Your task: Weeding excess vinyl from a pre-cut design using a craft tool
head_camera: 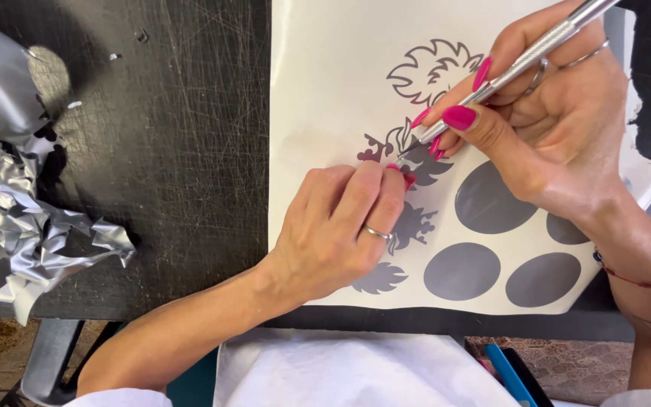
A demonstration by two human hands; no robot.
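Black scratched work table (167,151) under everything, cut marks all over it. On it, under both hands, a white backing sheet (325,90) w/ grey vinyl shapes: ovals (491,197) just below the right hand, leafy cutouts (414,226) beside the left hand's knuckles.

Left hand (340,226) is curled, fingers folded down, fingertips pressing the sheet flat right next to the blade. Holding nothing, just pinning. Ring on one finger.

Right hand (551,128) is closed in a pen grip round a slim metal craft knife (506,71), handle running up and away past the knuckles, tip down at a small leaf shape (386,147) between the two hands. Thumb and index clamp the shaft.

Risk, as I read it: tip is v. close to the left fingertips, nearly touching. A slip toward that hand could nick a finger. Too much lift could tear the thin leaf points or pull a neighbouring cutout off the backing. Sheet could also shift if the left hand's pressure eases.

Around: crumpled silver vinyl scrap (32,218) well off to the left of the left hand, not in the way. A few tiny bits (114,56) on the table beyond it. White cloth (340,369) near the wrists, blue tool (510,373) below the right forearm. Torn sheet edge (638,113) beyond the right hand. Nothing blocks the knife except the left fingers themselves.
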